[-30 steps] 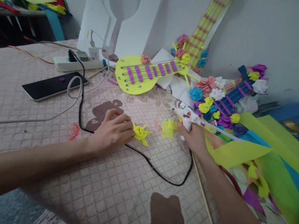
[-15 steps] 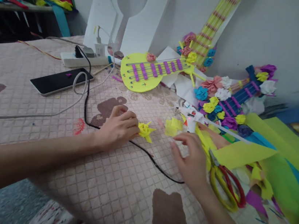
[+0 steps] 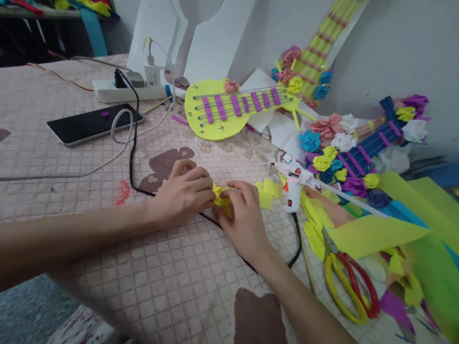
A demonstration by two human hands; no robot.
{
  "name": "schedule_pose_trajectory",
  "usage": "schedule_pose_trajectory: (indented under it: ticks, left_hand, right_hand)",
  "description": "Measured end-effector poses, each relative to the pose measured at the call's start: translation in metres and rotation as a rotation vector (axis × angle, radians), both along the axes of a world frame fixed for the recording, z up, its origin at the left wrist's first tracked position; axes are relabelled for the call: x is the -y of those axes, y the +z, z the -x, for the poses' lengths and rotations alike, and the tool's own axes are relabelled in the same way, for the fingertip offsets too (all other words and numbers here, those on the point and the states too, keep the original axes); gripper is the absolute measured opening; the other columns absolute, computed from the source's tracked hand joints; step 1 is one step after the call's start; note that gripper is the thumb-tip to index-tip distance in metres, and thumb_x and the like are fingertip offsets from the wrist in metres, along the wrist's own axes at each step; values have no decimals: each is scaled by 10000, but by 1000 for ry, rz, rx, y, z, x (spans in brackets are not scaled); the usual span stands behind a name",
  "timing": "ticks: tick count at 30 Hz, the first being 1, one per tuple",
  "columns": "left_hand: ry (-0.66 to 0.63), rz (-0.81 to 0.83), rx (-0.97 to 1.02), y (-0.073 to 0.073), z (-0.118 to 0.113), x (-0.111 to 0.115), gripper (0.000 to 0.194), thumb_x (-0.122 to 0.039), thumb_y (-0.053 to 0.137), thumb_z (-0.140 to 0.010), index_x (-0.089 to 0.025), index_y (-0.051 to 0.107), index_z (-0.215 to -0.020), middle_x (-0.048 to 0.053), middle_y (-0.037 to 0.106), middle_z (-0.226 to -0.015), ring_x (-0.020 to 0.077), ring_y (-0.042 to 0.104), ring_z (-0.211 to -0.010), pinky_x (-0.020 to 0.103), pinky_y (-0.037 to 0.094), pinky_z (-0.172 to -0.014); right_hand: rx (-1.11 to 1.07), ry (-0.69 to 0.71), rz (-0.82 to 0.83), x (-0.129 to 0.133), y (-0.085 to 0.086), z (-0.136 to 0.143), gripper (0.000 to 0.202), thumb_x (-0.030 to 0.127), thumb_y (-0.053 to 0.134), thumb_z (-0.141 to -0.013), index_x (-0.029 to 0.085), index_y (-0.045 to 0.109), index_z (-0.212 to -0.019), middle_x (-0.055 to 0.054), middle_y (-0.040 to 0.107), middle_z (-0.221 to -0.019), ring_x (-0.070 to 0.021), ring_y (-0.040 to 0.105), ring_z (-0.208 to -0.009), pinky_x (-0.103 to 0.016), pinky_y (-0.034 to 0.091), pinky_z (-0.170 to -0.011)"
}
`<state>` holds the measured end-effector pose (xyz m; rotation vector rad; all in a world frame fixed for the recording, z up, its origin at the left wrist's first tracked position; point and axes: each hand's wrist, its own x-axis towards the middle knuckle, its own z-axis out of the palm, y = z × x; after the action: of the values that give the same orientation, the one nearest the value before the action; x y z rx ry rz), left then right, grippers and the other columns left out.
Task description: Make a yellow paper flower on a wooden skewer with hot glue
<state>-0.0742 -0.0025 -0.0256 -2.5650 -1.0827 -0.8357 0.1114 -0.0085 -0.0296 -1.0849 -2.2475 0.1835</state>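
A yellow paper flower [image 3: 219,193] is held between my two hands, low over the quilted cloth. My left hand [image 3: 186,193] is closed on its left side, fingertips bent round it. The fingers of my right hand [image 3: 244,216] pinch its right side, and much of the flower is hidden behind them. Just beyond my right hand lie small yellow paper squares [image 3: 267,193]. A white glue gun [image 3: 294,186] with a red light stands to their right, a glue stick poking out behind. Its black cord [image 3: 297,243] runs under my right wrist.
Scissors with red and yellow handles [image 3: 352,287] lie at the right among paper scraps and yellow-green sheets [image 3: 377,234]. Behind are a yellow paper guitar [image 3: 214,122] and a blue guitar with paper flowers [image 3: 357,162]. At left are a phone [image 3: 92,124] and a power strip [image 3: 127,92].
My right hand has moved left from beside the glue gun and closed on the yellow paper flower. My left hand stays in place, holding the flower.
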Motion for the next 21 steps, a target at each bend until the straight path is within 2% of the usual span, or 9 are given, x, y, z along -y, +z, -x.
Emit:
schedule_pose_trajectory:
  ticks: [13,21]
  left_hand:
    - [20,31,7,0,-2,-2,245,-294,501,-918,-185,621,-734,1,604,-743,175,514,-818,402,276,-828]
    - [29,38,-5,2,-3,-1,247,-300,499,-920,-185,623,-739,5,609,-753,181,511,-834,404,281,-828]
  right_hand:
    - [-29,-12,-9,0,-7,2,261,103,525,-781,208,446,-1006,-99,502,-1072,-250,447,-1083,-489,390,-975]
    - [-35,-37,8,-1,-10,1,192,107,515,-780,216,454,-926,-95,497,-1050,-253,448,-1073,-491,407,-952]
